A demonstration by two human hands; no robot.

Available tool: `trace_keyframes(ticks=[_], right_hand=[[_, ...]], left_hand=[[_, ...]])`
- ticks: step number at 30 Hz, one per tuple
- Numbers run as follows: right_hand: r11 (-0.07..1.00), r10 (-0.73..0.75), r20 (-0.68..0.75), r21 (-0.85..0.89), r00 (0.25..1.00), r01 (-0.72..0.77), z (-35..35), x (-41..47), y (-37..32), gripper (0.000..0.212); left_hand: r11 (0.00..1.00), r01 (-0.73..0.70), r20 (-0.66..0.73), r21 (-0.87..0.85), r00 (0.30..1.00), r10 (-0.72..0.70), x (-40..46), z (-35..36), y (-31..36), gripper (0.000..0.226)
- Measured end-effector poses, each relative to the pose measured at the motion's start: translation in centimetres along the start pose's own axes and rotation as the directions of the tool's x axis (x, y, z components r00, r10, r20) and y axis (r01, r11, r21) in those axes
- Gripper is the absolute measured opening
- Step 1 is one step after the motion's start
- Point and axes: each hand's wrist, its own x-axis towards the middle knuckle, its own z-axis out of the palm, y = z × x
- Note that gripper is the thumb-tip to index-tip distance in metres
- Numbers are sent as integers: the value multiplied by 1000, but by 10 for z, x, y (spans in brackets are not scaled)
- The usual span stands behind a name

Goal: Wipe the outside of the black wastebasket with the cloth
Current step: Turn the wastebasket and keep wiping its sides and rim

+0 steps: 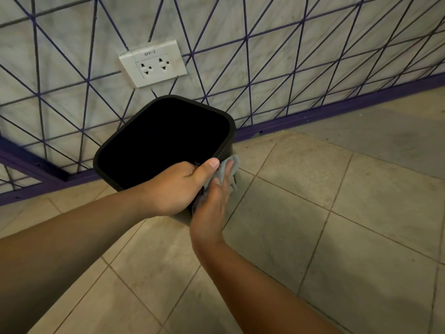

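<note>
The black wastebasket (134, 131) is a square bin with rounded corners, tilted so that its dark opening faces me, close to the wall. My left hand (175, 186) grips its near rim, thumb along the edge and fingers curled inside. My right hand (214, 201) presses a grey cloth (231, 165) flat against the bin's right outer side, fingers fairly straight over the cloth. Most of the cloth and that side of the bin are hidden behind my hands.
A white double wall socket (153, 63) sits just above the bin on a marble wall crossed by purple lines. A purple skirting (337, 109) runs along the wall's foot. Beige floor tiles (337, 213) spread to the right and toward me.
</note>
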Motion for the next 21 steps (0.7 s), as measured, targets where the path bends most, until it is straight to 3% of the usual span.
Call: trace_keyframes(ticks=[3, 6, 11, 16, 21], right_hand=[[998, -14, -37, -65, 999, 12, 4, 19, -2, 55], [998, 4, -88, -63, 996, -9, 2, 34, -9, 67], [995, -63, 71, -73, 995, 68, 4, -5, -3, 46], [982, -101, -34, -163, 994, 94, 10, 29, 0, 61], [991, -104, 101, -79, 989, 112, 4, 2, -2, 62]], left_hand=[[1000, -21, -12, -3, 1000, 21, 0, 1, 2, 52], [999, -31, -29, -25, 999, 30, 1, 3, 3, 48], [996, -27, -54, -89, 998, 23, 2, 3, 3, 49], [994, -39, -97, -99, 995, 30, 8, 1, 4, 41], [996, -18, -78, -82, 997, 12, 6, 2, 4, 49]])
